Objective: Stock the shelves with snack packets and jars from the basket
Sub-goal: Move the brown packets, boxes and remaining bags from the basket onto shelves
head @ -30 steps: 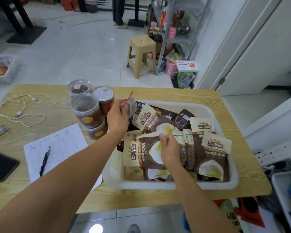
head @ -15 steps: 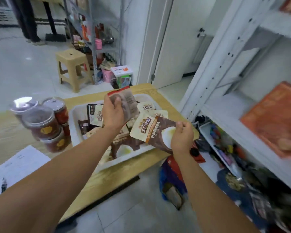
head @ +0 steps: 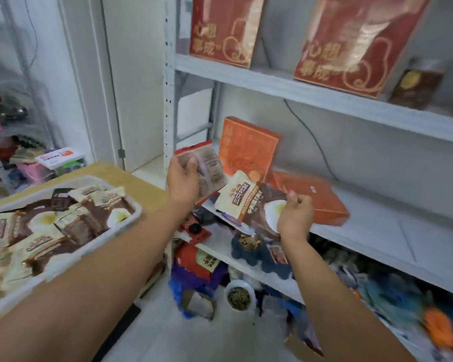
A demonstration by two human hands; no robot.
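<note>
The left grip [head: 182, 178] is curled round a see-through packet [head: 207, 165] with a red top. It holds the packet up in the air, in front of the left end of the middle shelf [head: 377, 226].

The right grip [head: 296, 215] pinches a brown and cream packet [head: 251, 205] by one end. This packet is tilted and hangs over the near edge of the middle shelf, just to the right of the see-through packet. The two packets are very close, but I cannot tell if they touch.

On the middle shelf, a tall orange box [head: 246, 147] stands up at the far side. A flat orange box [head: 324, 202] lies just to its right, behind the right grip.

On the top shelf [head: 298, 87] stand two big red boxes [head: 220, 30] with gold writing. Far to the right of them is a dark thing [head: 416, 84], too blurry to name.

The white basket [head: 139, 212] sits on the wooden surface [head: 141, 186] at the left. Many more brown and cream packets [head: 63, 226] lie in it in a heap.

Under the middle shelf there is a jumble of bags and boxes. A round bowl [head: 239, 296] sits on the floor near them.
</note>
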